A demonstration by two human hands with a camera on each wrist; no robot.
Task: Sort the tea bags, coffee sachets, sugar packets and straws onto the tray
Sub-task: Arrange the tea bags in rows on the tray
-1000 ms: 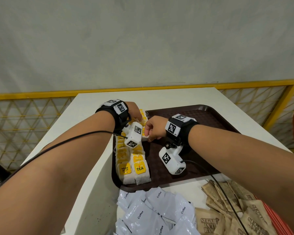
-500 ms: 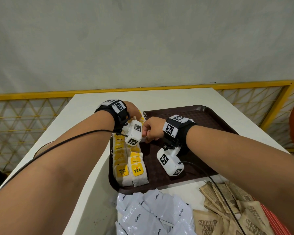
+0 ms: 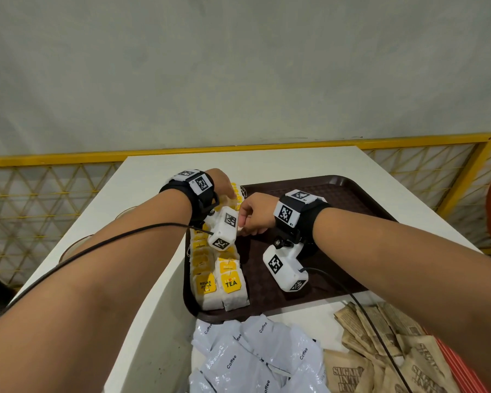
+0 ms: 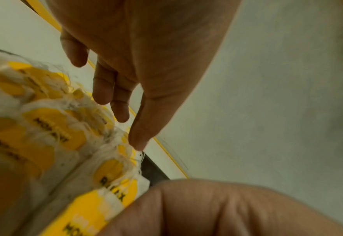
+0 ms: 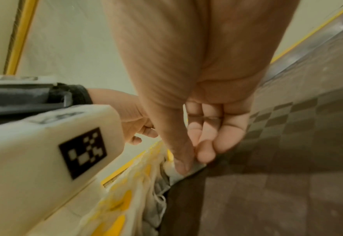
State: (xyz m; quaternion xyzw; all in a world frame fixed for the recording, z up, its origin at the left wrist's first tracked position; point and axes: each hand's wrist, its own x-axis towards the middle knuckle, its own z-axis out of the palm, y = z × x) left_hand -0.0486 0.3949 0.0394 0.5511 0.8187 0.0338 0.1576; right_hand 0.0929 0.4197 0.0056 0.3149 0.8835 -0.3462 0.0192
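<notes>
Brown plastic tray (image 3: 352,191) was seen on the white table (image 3: 153,177), with yellow-tagged tea bags (image 3: 219,282) laid in two overlapping rows along its left side. The right hand (image 3: 255,214) was held at the far part of the rows, thumb and fingertips (image 5: 205,153) pinched on the edge of one tea bag (image 5: 186,170), while the left hand (image 3: 223,182) was held just left of it over the far bags, fingers (image 4: 104,89) straight and relaxed, the thumb tip at the strings. White coffee sachets (image 3: 255,358) and brown sugar packets (image 3: 380,353) were left piled on the table near of the tray.
</notes>
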